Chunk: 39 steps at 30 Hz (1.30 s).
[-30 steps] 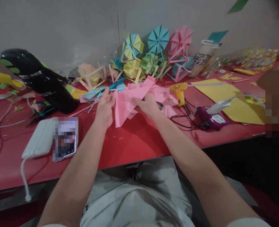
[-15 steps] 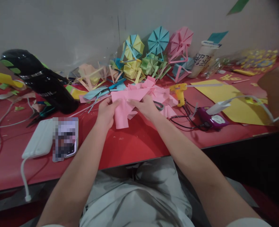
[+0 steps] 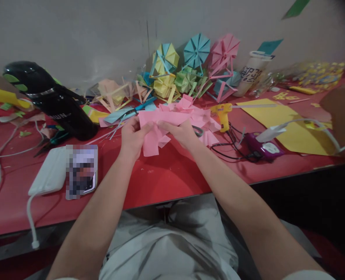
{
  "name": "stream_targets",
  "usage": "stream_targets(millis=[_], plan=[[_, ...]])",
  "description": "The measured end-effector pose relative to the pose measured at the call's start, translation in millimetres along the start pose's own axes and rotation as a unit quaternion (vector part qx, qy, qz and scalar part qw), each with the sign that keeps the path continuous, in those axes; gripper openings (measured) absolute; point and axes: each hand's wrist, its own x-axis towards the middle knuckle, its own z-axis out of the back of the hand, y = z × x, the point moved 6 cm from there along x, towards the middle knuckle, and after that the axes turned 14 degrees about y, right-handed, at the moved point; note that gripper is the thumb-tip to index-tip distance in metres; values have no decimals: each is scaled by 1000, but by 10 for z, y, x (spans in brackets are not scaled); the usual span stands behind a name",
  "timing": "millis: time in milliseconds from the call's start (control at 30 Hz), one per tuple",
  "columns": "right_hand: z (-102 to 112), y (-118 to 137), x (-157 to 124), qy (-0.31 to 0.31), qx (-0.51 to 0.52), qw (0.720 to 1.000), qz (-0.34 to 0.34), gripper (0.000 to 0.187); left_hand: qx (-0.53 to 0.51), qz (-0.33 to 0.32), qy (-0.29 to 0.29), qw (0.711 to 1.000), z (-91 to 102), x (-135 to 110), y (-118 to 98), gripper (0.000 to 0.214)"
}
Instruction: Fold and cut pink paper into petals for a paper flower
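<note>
A folded piece of pink paper (image 3: 150,144) is held up just above the red table (image 3: 166,182). My left hand (image 3: 132,138) grips its left part, thumb on the near face and the other fingers behind. From the right, my right hand (image 3: 182,133) pinches the same paper, its thumb close to the left thumb. Right behind the hands lies a heap of pink paper pieces (image 3: 200,113). The dark loop of a scissors-like handle (image 3: 198,131) pokes out beside my right hand, the rest hidden.
A yellow glue gun (image 3: 222,114), a purple power socket (image 3: 261,146) and yellow paper (image 3: 292,128) lie on the right. Folded paper wheels (image 3: 196,53) lean on the wall. On the left are a black bottle (image 3: 58,111), a phone (image 3: 83,171) and a white power bank (image 3: 48,171).
Both thumbs have come nearer each other on the pink paper, and its upper flap looks bent differently. The hands stay in nearly the same place.
</note>
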Motion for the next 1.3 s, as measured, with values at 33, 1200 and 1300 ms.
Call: stream_targets(millis=[33, 1200, 1300], plan=[[7, 3, -3, 0, -6, 1000, 3, 27, 4, -4, 1, 1000, 2, 0, -5, 30], [19, 286, -60, 30, -75, 995, 50, 12, 128, -193, 21, 973, 157, -85, -460, 14], [11, 325, -61, 34, -72, 995, 62, 13, 121, -199, 31, 972, 126, -94, -495, 12]])
